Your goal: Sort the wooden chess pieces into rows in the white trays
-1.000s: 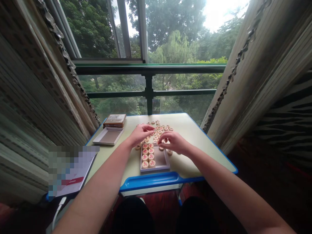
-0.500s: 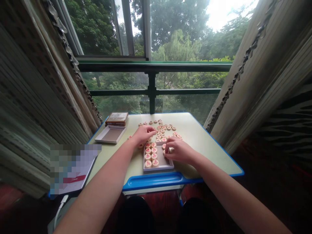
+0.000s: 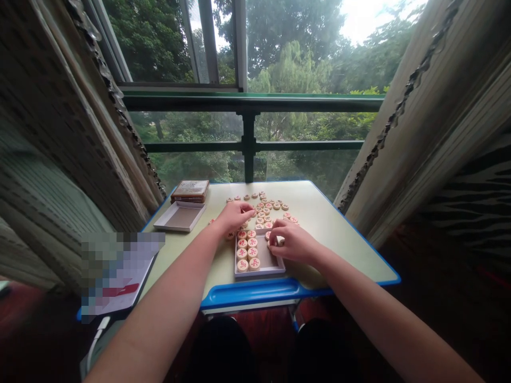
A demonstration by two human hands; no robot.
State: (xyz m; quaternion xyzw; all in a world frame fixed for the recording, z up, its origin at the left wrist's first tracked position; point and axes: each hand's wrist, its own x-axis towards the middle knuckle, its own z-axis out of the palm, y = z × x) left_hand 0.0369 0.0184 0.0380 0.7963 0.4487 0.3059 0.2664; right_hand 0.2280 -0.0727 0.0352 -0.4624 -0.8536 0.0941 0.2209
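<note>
Your right hand (image 3: pixel 294 242) pinches a xiangqi piece (image 3: pixel 269 244) within the box (image 3: pixel 260 274) beneath; whether your left hand (image 3: pixel 235 215) grips anything is indeterminable. Piece likely light, rigid, smooth: hold its rim.

Smooth, wood-like discs (image 3: pixel 254 264); glossy plastic tray ledge (image 3: pixel 251 293); cloth curtains (image 3: pixel 423 106)

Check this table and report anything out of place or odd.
Nothing appears damaged. The loose pieces lie scattered across the table, unlike the neat rows in the near box. At lower left, a blocky blur oddly hides part of a pale sheet.
</note>
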